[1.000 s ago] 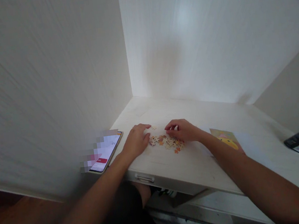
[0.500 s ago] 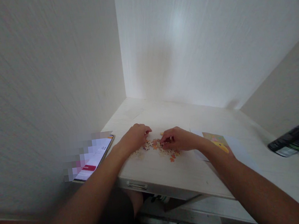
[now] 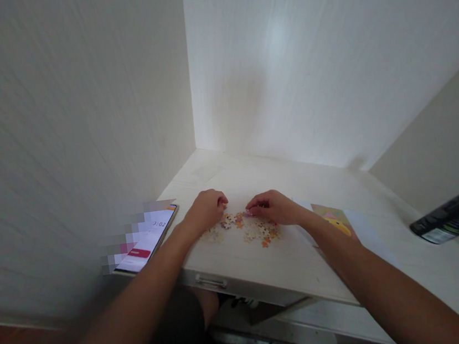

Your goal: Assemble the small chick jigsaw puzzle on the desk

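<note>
Loose puzzle pieces between two hands; contents of black container not visible

The jigsaw pieces (image 3: 262,230) lie loose on the white desktop (image 3: 291,267), in a spread heap near its front edge and directly in front of the person. Most show a pale face; some are orange or brownish.

Left hand (image 3: 210,210): at the left side of the heap, fingers curled inward. Whether a piece is gripped cannot be told. Pale pieces lie just below it.

Right hand (image 3: 273,208): over the upper right of the heap, thumb and fingers brought together at a purplish piece (image 3: 248,212). A firm grip cannot be confirmed.

Containers: a black cylindrical container (image 3: 455,217) with a pale label is on the right; its contents are hidden. Under the desktop is a drawer front with a metal handle (image 3: 210,281); its interior is not visible. The open space beneath shows a white and dark item (image 3: 248,302), too dim to identify.

Also noted: a picture card (image 3: 336,220) bearing a yellow figure, partly behind the right forearm, on white paper (image 3: 368,227); a phone (image 3: 154,238), screen lit, at the left edge.
</note>
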`<state>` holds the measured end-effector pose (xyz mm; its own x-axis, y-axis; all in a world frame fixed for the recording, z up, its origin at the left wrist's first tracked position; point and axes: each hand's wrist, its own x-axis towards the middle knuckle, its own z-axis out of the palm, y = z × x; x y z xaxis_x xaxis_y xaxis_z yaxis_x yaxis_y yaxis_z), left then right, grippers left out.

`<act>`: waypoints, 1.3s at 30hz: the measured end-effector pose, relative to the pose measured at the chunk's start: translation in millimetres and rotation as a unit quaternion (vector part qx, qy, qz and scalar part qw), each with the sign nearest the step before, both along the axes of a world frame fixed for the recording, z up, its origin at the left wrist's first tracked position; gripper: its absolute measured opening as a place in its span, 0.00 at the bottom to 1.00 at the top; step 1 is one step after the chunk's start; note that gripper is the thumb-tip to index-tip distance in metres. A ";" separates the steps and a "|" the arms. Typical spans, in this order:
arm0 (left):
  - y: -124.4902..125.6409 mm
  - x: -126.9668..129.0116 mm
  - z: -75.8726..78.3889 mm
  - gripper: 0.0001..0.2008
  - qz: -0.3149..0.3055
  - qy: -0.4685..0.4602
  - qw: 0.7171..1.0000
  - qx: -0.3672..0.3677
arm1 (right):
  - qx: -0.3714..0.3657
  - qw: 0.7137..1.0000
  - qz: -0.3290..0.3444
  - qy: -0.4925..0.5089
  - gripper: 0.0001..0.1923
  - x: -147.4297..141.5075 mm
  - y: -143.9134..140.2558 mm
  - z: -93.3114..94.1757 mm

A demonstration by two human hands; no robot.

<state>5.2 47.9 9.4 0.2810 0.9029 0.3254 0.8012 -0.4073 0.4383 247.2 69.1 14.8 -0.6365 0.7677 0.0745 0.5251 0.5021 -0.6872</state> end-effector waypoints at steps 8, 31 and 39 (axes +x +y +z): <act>-7.6 10.4 -6.7 0.16 -0.032 0.000 0.998 0.058 | -0.018 0.998 -0.043 0.033 0.11 1.6 6.9 -7.9; -23.7 20.7 5.0 0.09 -0.079 0.094 0.992 0.042 | 0.126 0.991 -0.014 -0.040 0.10 18.6 13.0 5.4; -25.7 17.7 7.3 0.08 -0.085 0.090 0.992 0.025 | 0.123 0.987 0.022 -0.104 0.11 13.6 7.1 8.2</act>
<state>23.0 22.2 16.7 0.4861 0.8209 0.2997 0.7824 -0.5616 0.2693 260.8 76.2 23.0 -0.6900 0.7141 0.1185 0.6163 0.6654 -0.4212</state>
